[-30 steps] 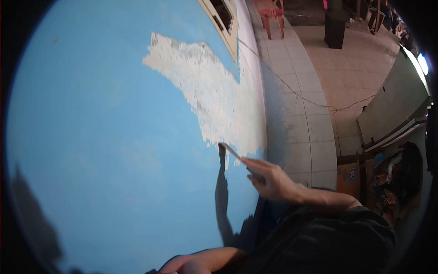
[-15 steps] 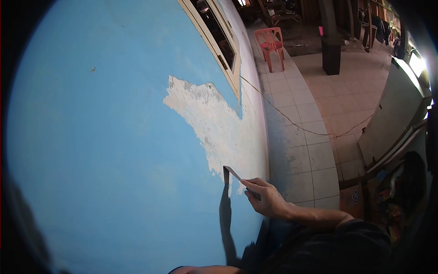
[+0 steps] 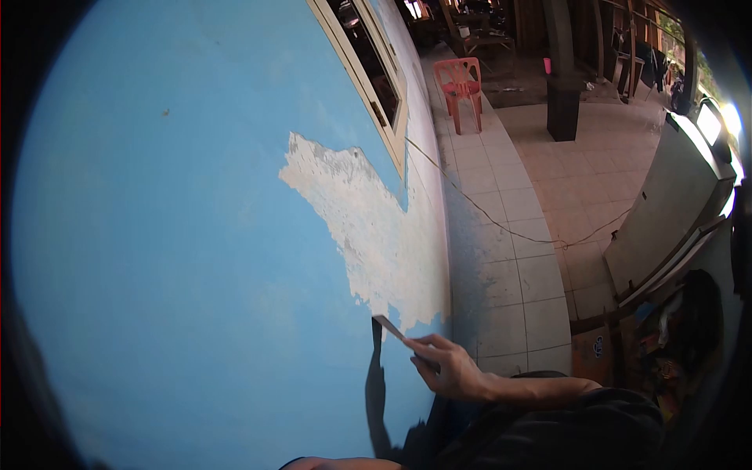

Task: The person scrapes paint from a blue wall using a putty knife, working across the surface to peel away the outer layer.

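Observation:
My right hand (image 3: 448, 366) is closed around a flat-bladed scraper (image 3: 390, 326). The blade's tip meets the wall at the lower edge of a bare whitish patch (image 3: 372, 243), where the paint is gone and the border is ragged. Blue paint (image 3: 204, 258) covers the wall around it. Below the blade a dark shadow of the tool and arm falls on the blue surface. Of my left side only a strip of arm (image 3: 341, 464) shows at the bottom edge; the left hand itself is out of sight.
A framed window (image 3: 392, 117) is set in the wall above the patch. One thin cord (image 3: 501, 223) runs from near it across the tiled floor (image 3: 501, 274). Farther back stand a red plastic chair (image 3: 460, 86) and a dark post base (image 3: 564, 113). A pale panel (image 3: 666, 204) leans at right.
My right hand and the scraper have moved down and slightly left along the wall. The bare patch now reaches lower near the blade. The view has shifted slightly.

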